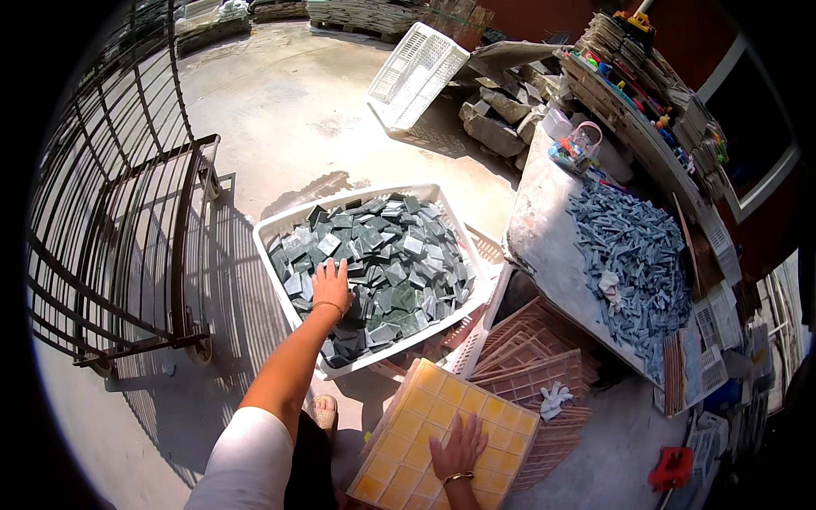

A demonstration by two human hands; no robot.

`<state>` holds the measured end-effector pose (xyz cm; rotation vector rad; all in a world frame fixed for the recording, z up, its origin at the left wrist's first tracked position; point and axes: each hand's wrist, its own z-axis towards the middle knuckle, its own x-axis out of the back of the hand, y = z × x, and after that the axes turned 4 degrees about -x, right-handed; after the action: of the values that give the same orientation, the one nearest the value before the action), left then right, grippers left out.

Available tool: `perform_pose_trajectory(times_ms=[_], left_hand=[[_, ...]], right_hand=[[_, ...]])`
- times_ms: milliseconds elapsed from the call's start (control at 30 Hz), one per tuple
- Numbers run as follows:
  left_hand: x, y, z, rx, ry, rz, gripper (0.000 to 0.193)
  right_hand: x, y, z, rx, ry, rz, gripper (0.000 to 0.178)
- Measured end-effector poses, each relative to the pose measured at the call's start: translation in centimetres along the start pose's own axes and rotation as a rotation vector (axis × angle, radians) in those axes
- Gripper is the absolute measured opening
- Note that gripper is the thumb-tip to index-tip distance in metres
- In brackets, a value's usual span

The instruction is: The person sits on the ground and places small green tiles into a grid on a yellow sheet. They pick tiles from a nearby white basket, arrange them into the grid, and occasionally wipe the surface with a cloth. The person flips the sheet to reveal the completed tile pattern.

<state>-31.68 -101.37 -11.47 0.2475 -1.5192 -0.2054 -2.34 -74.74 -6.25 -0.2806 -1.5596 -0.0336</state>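
A white plastic basket (274, 265) is heaped with square dark green and grey stone tiles (393, 259). Over the pile's near left part, my left hand (331, 289) reaches in with its fingers apart, at or just above the tiles; no tile shows in its grasp. My right hand (459, 446) lies flat, fingers spread, on a yellow gridded board (408, 425) in front of me. The board's square cells look alike, and part of its near side is hidden by that hand and forearm.
Brown gridded trays (535, 378) lie stacked beside the board, a white glove (555, 399) on top. At right, a slab table (544, 212) bears narrow grey stone strips (633, 263). A wheeled metal rack (183, 246) stands left; a white crate (416, 76) sits beyond, near rough stones (497, 127).
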Motion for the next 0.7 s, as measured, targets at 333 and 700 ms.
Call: perform_pose_trajectory(times_ms=[333,700], left_hand=[[-0.3,-2.9,12.4,0.234,-0.127,-0.138,0.067],[-2.8,-2.1,7.9,-0.144,0.054,-0.142,0.045]], right_hand=[[2.5,-1.1,0.8,0.02,0.055,-0.03,0.066],[1.2,-0.5,0.2,0.064,0.045,-0.004,0.076]])
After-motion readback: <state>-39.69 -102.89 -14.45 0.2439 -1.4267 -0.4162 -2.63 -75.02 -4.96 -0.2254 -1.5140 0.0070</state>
